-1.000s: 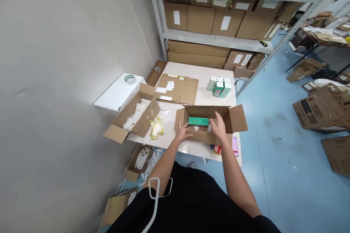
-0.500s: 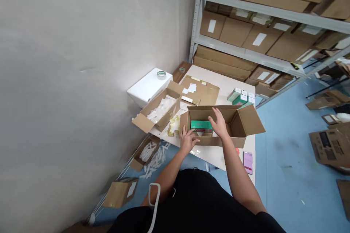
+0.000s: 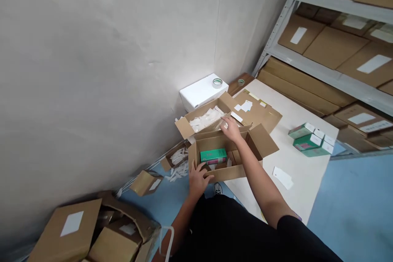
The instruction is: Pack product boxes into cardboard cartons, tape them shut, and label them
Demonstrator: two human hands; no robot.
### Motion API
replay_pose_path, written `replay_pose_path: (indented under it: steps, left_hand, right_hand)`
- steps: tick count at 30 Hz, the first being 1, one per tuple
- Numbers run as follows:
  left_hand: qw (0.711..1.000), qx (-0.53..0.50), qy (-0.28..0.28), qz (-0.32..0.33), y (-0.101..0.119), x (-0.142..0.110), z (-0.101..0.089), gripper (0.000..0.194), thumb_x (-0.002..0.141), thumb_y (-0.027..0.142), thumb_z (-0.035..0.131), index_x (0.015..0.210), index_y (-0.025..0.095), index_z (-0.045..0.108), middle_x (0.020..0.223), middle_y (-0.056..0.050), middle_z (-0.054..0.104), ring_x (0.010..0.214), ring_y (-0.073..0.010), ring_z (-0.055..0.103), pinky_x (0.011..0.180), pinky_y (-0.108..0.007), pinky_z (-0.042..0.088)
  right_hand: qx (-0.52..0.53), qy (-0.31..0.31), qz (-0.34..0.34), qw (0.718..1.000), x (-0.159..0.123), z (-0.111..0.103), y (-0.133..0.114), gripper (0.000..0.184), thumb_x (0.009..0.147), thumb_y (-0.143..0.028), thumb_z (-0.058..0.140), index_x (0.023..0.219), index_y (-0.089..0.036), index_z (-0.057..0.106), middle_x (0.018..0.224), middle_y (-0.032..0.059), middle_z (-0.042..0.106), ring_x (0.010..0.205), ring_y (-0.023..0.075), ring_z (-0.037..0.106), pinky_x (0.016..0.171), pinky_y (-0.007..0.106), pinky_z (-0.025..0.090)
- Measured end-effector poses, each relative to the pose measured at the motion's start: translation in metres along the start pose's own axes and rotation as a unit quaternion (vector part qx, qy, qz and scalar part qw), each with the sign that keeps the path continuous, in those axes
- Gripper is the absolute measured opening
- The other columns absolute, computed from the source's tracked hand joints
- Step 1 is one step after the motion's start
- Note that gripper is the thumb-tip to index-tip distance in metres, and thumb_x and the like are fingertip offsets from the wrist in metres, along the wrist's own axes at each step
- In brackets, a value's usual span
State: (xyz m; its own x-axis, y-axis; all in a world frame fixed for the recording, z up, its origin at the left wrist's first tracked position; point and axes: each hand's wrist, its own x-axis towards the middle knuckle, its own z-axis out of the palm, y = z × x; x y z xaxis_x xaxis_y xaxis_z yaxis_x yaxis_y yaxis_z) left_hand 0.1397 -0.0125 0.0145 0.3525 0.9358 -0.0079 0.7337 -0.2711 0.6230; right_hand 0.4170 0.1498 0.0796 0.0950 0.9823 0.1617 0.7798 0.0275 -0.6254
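An open cardboard box (image 3: 227, 174) stands tilted slightly across the table's left side, with a green carton (image 3: 213, 156) lying inside its left half. My left hand (image 3: 198, 178) grips the near left corner of this box, fingers over the rim. Past its far edge reaches my right hand (image 3: 231, 129), fingers curled beside a second cardboard box (image 3: 184, 127) filled with white packets (image 3: 207, 118). Whatever the right fingertips pinch is too small to make out. Brown cardboard pieces lie inside the nearer box, partly hidden by my right forearm.
Several green-and-white cartons (image 3: 313, 139) and white cards (image 3: 283, 177) sit on the white table (image 3: 276, 155). A flattened cardboard sheet (image 3: 267, 116) lies behind. A tape roll (image 3: 217, 83) rests on a white container (image 3: 196, 92). Stocked shelving (image 3: 325, 73) stands right; boxes (image 3: 70, 229) lie on the floor.
The open box with the green carton has shifted left across the table, my left hand staying on it. My right hand has moved from over its inside to beyond its far edge. My view has turned left.
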Motion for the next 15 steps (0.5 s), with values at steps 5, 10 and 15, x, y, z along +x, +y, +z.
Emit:
replay_pose_path:
  steps: [5,10,15]
  left_hand:
    - [0.997,0.031,0.046,-0.048,-0.007,-0.037,-0.003,0.012,0.081,0.037,0.082,0.077,0.027,0.076,0.139,-0.006,0.070,0.153,-0.0439,0.038,0.120,-0.068,0.038]
    - [0.988,0.069,0.063,-0.126,-0.011,-0.077,-0.012,0.015,0.082,0.038,0.080,0.076,0.025,0.075,0.147,-0.008,0.065,0.156,-0.0477,0.031,0.112,-0.066,0.047]
    - [0.976,0.094,0.078,-0.182,-0.013,-0.097,-0.028,0.019,0.081,0.039,0.082,0.072,0.024,0.072,0.149,-0.007,0.063,0.155,-0.0489,0.032,0.112,-0.067,0.047]
  right_hand:
    - [-0.035,-0.147,-0.042,0.988,0.065,0.044,-0.002,0.051,0.093,-0.029,0.064,0.143,-0.019,0.065,0.149,0.0158,0.057,0.137,0.0313,0.055,0.119,0.043,0.041]
    - [-0.084,-0.330,-0.057,0.938,0.119,0.101,-0.011,0.047,0.087,-0.022,0.074,0.134,-0.016,0.071,0.144,0.0153,0.062,0.123,0.0262,0.064,0.108,0.031,0.047]
    - [-0.077,-0.377,-0.081,0.919,0.153,0.148,-0.021,0.022,0.080,-0.017,0.080,0.101,-0.014,0.082,0.114,0.0124,0.077,0.098,0.0248,0.071,0.093,0.030,0.053]
